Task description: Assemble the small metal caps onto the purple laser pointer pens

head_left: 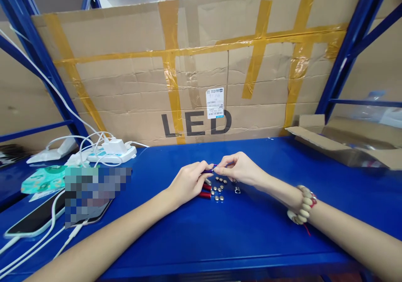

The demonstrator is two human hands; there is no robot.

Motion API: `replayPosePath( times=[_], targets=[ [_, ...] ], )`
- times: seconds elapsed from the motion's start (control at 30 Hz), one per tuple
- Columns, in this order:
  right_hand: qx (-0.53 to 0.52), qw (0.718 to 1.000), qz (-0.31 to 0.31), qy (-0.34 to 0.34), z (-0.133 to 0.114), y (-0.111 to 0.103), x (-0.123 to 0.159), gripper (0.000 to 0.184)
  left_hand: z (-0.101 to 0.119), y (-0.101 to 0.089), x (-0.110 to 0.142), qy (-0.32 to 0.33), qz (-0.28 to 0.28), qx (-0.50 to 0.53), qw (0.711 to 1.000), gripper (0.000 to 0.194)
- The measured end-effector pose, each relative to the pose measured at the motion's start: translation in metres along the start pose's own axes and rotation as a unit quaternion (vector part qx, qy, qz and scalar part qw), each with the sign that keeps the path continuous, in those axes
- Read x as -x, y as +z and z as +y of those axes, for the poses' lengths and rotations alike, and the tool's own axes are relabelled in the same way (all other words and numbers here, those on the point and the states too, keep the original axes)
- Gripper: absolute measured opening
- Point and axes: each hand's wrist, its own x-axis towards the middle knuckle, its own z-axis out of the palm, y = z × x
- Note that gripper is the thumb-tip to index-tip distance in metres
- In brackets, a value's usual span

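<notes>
My left hand [190,180] is closed round a slim, dark blue tube [207,171], whose right end sticks out past the fingers. Right at that end, my right hand [238,167] is pinched; what its fingertips hold is too small to make out. On the blue tabletop just below lie several small round silver button cells [220,188] in loose rows. Two red tubes [205,195] rest beside them, partly covered by my left hand. A small metal clip [237,189] lies under my right hand.
To the left are two phones [34,215] with white cables, one partly pixelated, a green tissue pack [44,179] and a white power strip [127,153] with plugs. A cardboard sheet [135,97] stands along the back. At right sits an open cardboard box [345,148].
</notes>
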Motion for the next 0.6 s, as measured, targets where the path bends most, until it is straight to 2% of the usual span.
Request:
replayPosePath(
  times=[0.13, 0.3, 0.47, 0.53, 0.6],
  targets=[
    [0.004, 1.000, 0.009, 0.005, 0.000, -0.001, -0.002, 0.038, 0.002, 0.001, -0.001, -0.046, 0.008, 0.035, 0.998, 0.005],
    [0.029, 0.999, 0.005, -0.032, 0.002, -0.005, -0.003, 0.050, 0.007, 0.000, -0.005, -0.167, -0.058, 0.163, 0.971, 0.012],
    [0.105, 0.992, 0.032, -0.067, 0.009, -0.016, -0.012, 0.044, 0.010, 0.000, -0.012, -0.212, -0.056, 0.172, 0.960, 0.013],
    [0.187, 0.974, 0.073, -0.106, 0.015, -0.023, -0.016, 0.036, 0.009, 0.001, -0.014, -0.231, -0.043, 0.180, 0.955, 0.014],
    [0.301, 0.936, 0.099, -0.156, 0.021, -0.029, -0.018, 0.029, 0.007, 0.002, -0.016, -0.256, -0.029, 0.195, 0.946, 0.017]
  ],
)
